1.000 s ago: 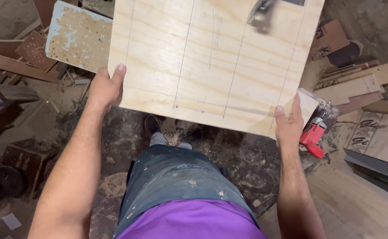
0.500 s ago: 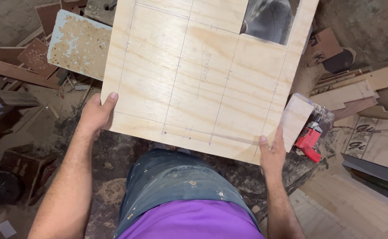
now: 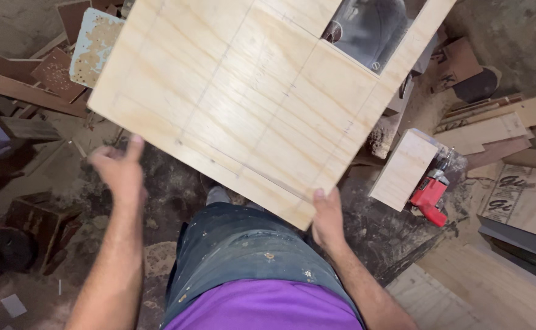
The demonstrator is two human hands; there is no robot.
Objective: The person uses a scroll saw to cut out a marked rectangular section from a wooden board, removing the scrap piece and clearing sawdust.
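To the left of the plywood panel (image 3: 262, 98), a flat scrap board with flaking pale blue paint (image 3: 94, 46) lies among dark offcuts on the dirt floor. My left hand (image 3: 121, 174) sits just below the panel's lower left edge, fingers spread and loose, the fingertips at or just under the edge; I cannot tell whether they touch the wood. The panel itself fills the upper middle of the view, turned at a slant, pale and marked with thin pencil lines, with 1 rectangular cutout near its upper right corner where a dark grey machine (image 3: 368, 27) shows through. My right hand (image 3: 328, 214) grips the panel's lowest corner, thumb on top of the face and the fingers hidden under it. Below the panel are my paint-flecked dark trousers and purple shirt. Right of the panel, a small pale wood block (image 3: 402, 171) rests on a dark bench, with a red power tool (image 3: 430, 195) just beside it, and more boards lie further right.
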